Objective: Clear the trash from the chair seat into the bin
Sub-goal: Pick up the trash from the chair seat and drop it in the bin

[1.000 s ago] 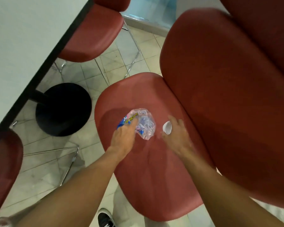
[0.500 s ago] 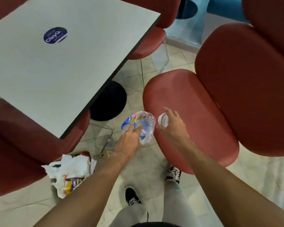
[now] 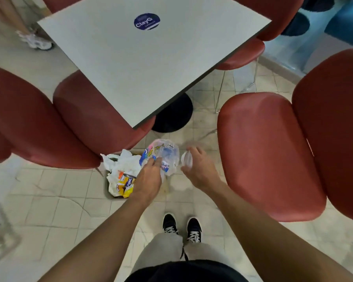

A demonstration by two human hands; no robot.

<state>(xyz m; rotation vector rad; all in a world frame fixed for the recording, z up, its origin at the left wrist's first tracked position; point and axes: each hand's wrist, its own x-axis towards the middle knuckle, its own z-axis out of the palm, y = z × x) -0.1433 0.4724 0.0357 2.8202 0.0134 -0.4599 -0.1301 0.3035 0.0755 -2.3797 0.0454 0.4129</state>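
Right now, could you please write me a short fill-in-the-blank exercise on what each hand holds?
1. The left hand grips a crumpled clear plastic ____.
2. The right hand holds a small ____ cup.
3. The bin stands on the ____.

Missing words: wrapper; white; floor

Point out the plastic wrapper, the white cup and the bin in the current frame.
wrapper (image 3: 167, 154), head view, crumpled clear middle.
cup (image 3: 186, 158), head view, white side wall.
bin (image 3: 106, 185), head view, left rim.
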